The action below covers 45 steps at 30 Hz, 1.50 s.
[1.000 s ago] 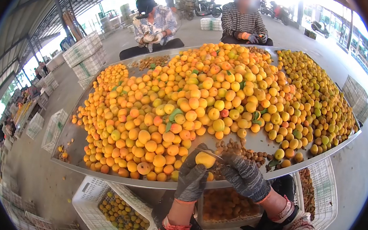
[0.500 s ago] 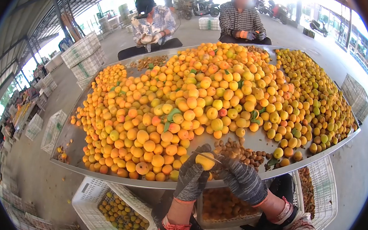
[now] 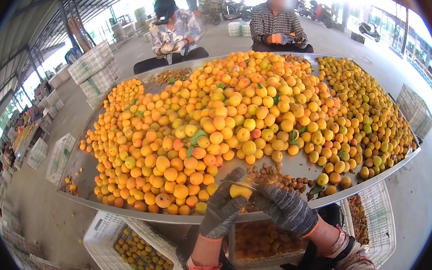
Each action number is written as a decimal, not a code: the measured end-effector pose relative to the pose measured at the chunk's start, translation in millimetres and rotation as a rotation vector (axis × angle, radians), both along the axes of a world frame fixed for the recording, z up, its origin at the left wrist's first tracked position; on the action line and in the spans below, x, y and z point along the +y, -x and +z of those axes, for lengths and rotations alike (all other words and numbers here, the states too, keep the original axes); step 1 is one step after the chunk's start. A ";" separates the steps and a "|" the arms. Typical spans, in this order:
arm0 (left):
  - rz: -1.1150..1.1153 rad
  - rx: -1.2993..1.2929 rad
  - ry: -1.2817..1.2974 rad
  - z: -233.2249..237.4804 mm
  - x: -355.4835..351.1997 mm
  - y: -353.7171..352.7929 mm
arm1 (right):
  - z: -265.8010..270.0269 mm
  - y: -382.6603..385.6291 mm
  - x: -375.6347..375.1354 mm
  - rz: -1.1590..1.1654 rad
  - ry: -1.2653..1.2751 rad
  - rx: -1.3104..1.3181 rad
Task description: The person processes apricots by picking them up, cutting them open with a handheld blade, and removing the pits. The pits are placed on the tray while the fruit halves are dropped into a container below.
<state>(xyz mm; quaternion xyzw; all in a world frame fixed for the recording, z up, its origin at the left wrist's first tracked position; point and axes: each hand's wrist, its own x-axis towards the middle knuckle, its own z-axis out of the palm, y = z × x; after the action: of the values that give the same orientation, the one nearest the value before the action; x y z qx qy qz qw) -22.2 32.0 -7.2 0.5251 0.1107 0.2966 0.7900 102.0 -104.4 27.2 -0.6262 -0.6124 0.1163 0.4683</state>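
Both my hands wear dark grey knitted gloves at the near edge of the metal table (image 3: 294, 166). My left hand (image 3: 223, 206) holds a yellow-orange apricot (image 3: 241, 190) between its fingers and thumb. My right hand (image 3: 287, 207) is closed just right of that fruit, its fingertips by a thin object that is too small to make out. A large heap of apricots (image 3: 216, 130) covers much of the table beyond my hands. Brown pits (image 3: 293, 182) lie on the metal just past my right hand.
Below the table edge are a white crate of greenish fruit (image 3: 143, 253), a container of orange-brown pieces (image 3: 263, 240) and a white crate at right (image 3: 379, 224). Two people (image 3: 176, 30) (image 3: 278, 25) sit across the table. Stacked crates (image 3: 94, 67) stand at left.
The view has shifted slightly. The apricot stays in my left hand, with my right hand still beside it. Across the table, the checked-shirt person's hands have moved slightly.
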 end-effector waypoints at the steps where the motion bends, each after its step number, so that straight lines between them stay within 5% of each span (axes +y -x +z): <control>1: 0.031 -0.022 -0.060 2.7 -0.7 -0.5 | 4.7 -0.3 -0.3 0.039 0.039 -0.007; 5: 0.200 -0.074 0.014 -1.0 -19.9 -15.2 | -16.0 14.6 8.9 -0.011 -0.077 0.017; 7: 0.311 -0.138 0.144 -4.7 -27.2 -27.6 | -22.0 32.7 18.5 -0.145 -0.081 0.364; 11: 0.226 -0.214 0.269 -4.2 -26.8 -30.5 | -40.2 39.0 25.6 -0.239 -0.157 0.357; 13: 0.203 -0.075 -0.020 -10.4 -13.4 -25.5 | -31.8 30.9 23.2 -0.140 -0.129 0.251; 17: 0.063 0.111 -0.039 17.4 -2.1 -8.1 | -5.5 8.2 13.6 -0.033 0.053 0.360; 20: 0.086 0.096 -0.100 15.9 -2.0 -8.4 | 2.6 3.0 15.6 0.016 0.013 0.150; 22: 0.279 0.032 -0.030 12.5 -12.3 -14.5 | -1.9 8.3 22.7 -0.005 -0.056 0.187; 29: 0.141 -0.200 0.312 3.3 -21.9 -26.9 | -34.1 47.1 34.8 -0.288 -0.225 0.262; 34: 0.188 0.117 -0.036 14.8 -3.0 -9.3 | -19.3 24.4 22.0 -0.136 -0.011 0.376; 38: 0.152 0.114 -0.148 20.6 0.2 -4.5 | -8.9 14.0 19.5 -0.051 0.063 0.278; 40: 0.313 0.008 -0.108 15.3 -8.2 -12.6 | -6.6 20.5 27.5 0.032 -0.051 0.528; 45: 0.309 -0.137 0.123 4.1 -20.9 -27.0 | -32.1 44.8 37.9 -0.208 -0.218 0.204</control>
<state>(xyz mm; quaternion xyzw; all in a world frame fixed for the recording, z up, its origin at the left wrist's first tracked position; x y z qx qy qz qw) 4.8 11.1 -3.2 0.4309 0.1539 0.4422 0.7714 57.2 -66.5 -5.0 -0.6165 -0.5026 0.0632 0.6028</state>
